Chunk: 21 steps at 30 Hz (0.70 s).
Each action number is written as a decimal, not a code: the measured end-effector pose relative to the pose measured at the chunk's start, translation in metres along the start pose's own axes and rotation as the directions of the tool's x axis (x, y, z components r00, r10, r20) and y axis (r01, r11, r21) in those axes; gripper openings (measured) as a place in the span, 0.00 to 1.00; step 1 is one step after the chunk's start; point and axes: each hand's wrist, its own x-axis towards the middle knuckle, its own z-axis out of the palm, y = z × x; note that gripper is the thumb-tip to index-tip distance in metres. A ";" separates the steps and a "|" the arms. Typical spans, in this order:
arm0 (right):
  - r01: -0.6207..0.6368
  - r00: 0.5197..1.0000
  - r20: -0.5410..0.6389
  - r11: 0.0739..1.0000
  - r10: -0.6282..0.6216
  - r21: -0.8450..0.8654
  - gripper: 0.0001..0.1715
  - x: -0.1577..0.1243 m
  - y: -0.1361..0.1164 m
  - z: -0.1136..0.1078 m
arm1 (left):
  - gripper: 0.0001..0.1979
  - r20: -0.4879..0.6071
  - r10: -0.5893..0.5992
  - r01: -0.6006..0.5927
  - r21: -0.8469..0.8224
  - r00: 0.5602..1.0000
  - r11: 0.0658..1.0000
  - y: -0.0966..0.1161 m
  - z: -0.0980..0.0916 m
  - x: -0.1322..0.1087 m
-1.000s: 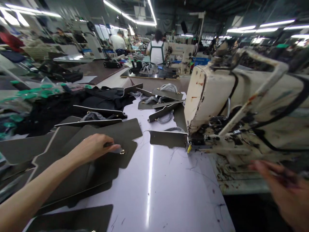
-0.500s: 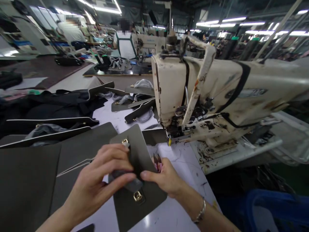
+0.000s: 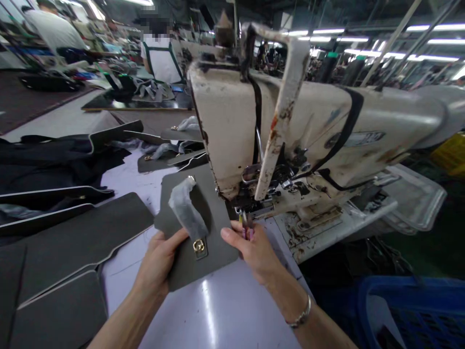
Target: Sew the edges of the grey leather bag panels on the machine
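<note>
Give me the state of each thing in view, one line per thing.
Dark grey leather bag panel: held up between both hands
Soft grey fabric strip: lying along the panel
Gold metal buckle: attached to the panel
Left hand: gripping the panel
Right hand: closed around pink-handled snips
Cream sewing machine: paint chipped, rust-stained

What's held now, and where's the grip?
Both hands grip a grey panel: left hand at its lower-left edge, right hand at its right edge, also holding pink-handled snips.

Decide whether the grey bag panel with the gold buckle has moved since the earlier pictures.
Yes: the grey bag panel now sits closer to the sewing machine's presser foot.
</note>
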 end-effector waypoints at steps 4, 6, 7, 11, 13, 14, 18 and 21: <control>-0.123 0.992 0.009 0.991 0.122 0.055 0.25 -0.010 0.005 -0.014 | 0.24 -0.031 0.099 -0.099 -0.002 0.995 0.995 0.001 0.015 0.022; -0.144 0.989 -0.030 0.989 0.145 0.042 0.24 -0.011 0.006 -0.016 | 0.23 -0.033 0.132 -0.132 0.006 0.991 0.991 0.001 0.019 0.032; -0.139 0.989 -0.048 0.989 0.140 0.042 0.24 -0.010 0.006 -0.016 | 0.23 -0.037 0.146 -0.146 0.010 0.989 0.989 0.001 0.021 0.035; -0.126 0.986 -0.101 0.989 0.134 0.078 0.22 -0.003 0.006 -0.012 | 0.23 -0.029 0.193 -0.193 0.010 0.981 0.981 0.003 0.025 0.046; -0.136 0.979 -0.140 0.987 0.147 0.084 0.23 0.000 0.006 -0.009 | 0.25 -0.015 0.220 -0.220 0.001 0.975 0.975 0.006 0.028 0.050; -0.133 0.977 -0.159 0.988 0.145 0.081 0.23 0.001 0.006 -0.008 | 0.24 -0.016 0.238 -0.238 0.003 0.971 0.971 0.007 0.029 0.051; -0.100 0.967 -0.228 0.992 0.114 0.071 0.25 0.004 0.009 -0.001 | 0.18 0.014 0.303 -0.303 0.017 0.953 0.953 0.012 0.035 0.053; -0.088 0.960 -0.255 0.990 0.113 0.108 0.25 0.005 0.013 0.003 | 0.17 0.039 0.311 -0.312 0.027 0.950 0.950 0.014 0.036 0.054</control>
